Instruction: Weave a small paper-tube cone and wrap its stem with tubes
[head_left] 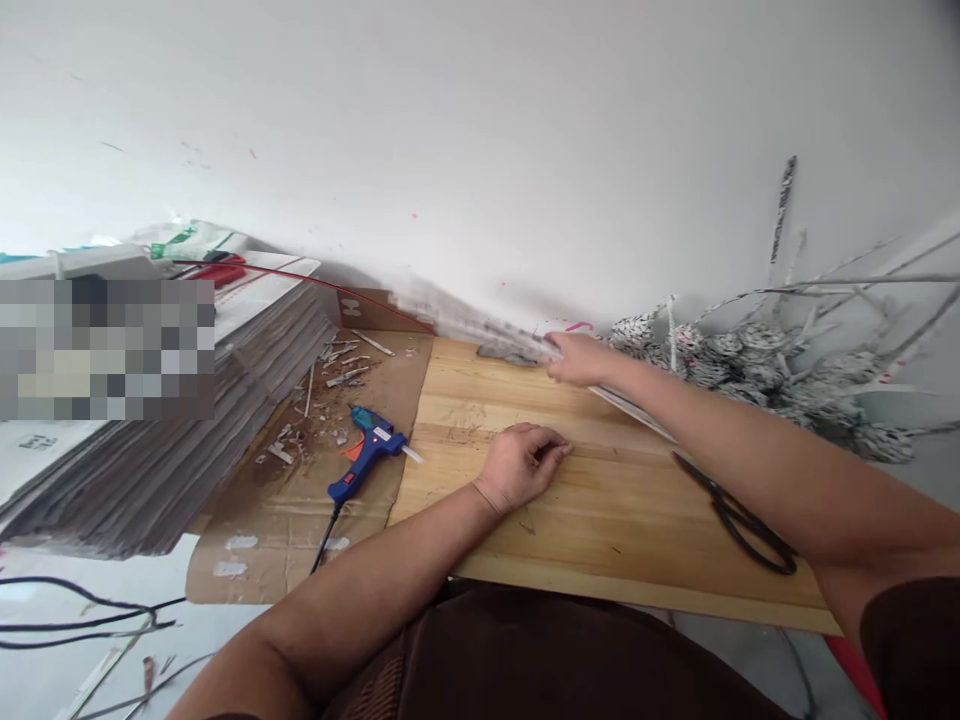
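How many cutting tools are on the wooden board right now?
1: black-handled scissors lie on the pale wooden board, under the right forearm. Others may be hidden beneath the arms or the rolled paper pile.

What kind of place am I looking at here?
Probably a home paper-craft corner set up on the floor against a white wall: a blue hot glue gun on flattened brown cardboard, black scissors on a wooden board, and rolled newspaper sticks.

1. We find the glue gun [367, 455] on the cardboard sheet [292, 530], left of the wooden board [600, 520].
2. Scissors [739, 515] lie on board, right side.
3. Paper stack [150, 440] sits far left; rolled paper pile [750, 370] behind board, at wall.
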